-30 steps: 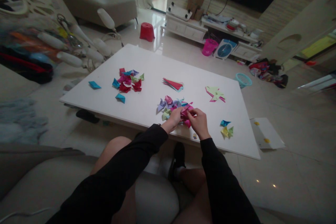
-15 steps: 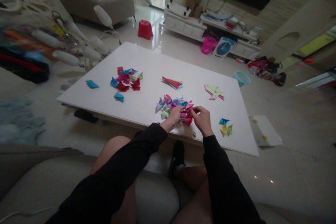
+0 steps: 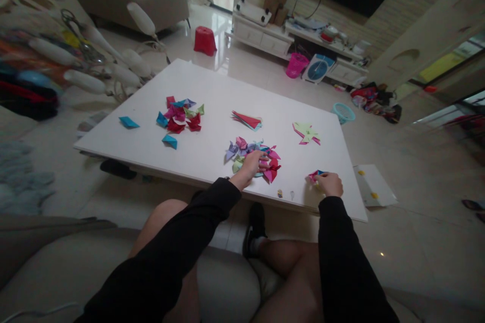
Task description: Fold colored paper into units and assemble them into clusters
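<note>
My left hand rests on a heap of folded paper pieces in purple, pink, green and blue near the front edge of the white table, fingers curled over them. My right hand has gone to the front right of the table and is closed on a pink folded paper piece, set down where a small blue and yellow-green cluster lay. Both arms wear black sleeves.
Another pile of red, pink and blue pieces lies at the left, a lone blue piece farther left, a red triangular stack in the middle, a green-pink pinwheel to the right. A paper sheet lies on the floor.
My right hand left the centre heap and moved right to the small cluster at the table's front right, carrying a pink piece. My left hand stayed on the heap.
</note>
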### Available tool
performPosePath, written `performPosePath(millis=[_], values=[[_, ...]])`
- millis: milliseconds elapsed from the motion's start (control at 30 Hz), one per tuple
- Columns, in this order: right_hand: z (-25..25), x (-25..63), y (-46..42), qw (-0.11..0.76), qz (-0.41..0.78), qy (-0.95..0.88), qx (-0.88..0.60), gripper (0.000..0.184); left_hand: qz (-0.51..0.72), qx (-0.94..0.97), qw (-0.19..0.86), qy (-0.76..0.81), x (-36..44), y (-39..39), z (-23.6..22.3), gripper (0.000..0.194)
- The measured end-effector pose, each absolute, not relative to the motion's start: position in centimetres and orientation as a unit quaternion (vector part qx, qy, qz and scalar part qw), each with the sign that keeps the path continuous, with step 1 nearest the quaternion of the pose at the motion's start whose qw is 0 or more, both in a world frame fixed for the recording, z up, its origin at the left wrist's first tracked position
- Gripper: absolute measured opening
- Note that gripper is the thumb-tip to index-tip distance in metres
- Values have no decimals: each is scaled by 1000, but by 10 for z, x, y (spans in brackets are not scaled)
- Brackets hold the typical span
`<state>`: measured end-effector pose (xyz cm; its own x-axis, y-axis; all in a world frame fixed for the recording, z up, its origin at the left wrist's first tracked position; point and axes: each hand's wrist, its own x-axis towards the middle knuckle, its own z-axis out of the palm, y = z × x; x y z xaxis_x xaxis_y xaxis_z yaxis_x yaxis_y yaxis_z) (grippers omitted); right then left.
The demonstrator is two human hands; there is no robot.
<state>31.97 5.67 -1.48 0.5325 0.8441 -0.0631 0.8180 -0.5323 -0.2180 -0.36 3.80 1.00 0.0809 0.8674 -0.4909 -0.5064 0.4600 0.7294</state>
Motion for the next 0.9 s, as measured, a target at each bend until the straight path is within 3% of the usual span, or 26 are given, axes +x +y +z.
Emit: performPosePath(millis=[300, 500, 667, 733, 900], values=[[-22, 321, 60, 61, 47, -460, -885, 32, 485, 198, 711, 469, -21, 43, 18, 15], [12, 263, 71, 170, 46, -524, -833, 29, 522, 229, 657, 493, -46, 59, 14, 14], [31, 210, 75, 221, 91, -590, -771, 29, 530, 365, 482, 594, -127, 78, 4, 26], [32, 200, 74, 232, 107, -609, -751, 29, 440, 467, 337, 689, -179, 79, -3, 31], [29, 201, 69, 232, 124, -628, -732, 29, 309, 527, 208, 764, -290, 51, -20, 44]])
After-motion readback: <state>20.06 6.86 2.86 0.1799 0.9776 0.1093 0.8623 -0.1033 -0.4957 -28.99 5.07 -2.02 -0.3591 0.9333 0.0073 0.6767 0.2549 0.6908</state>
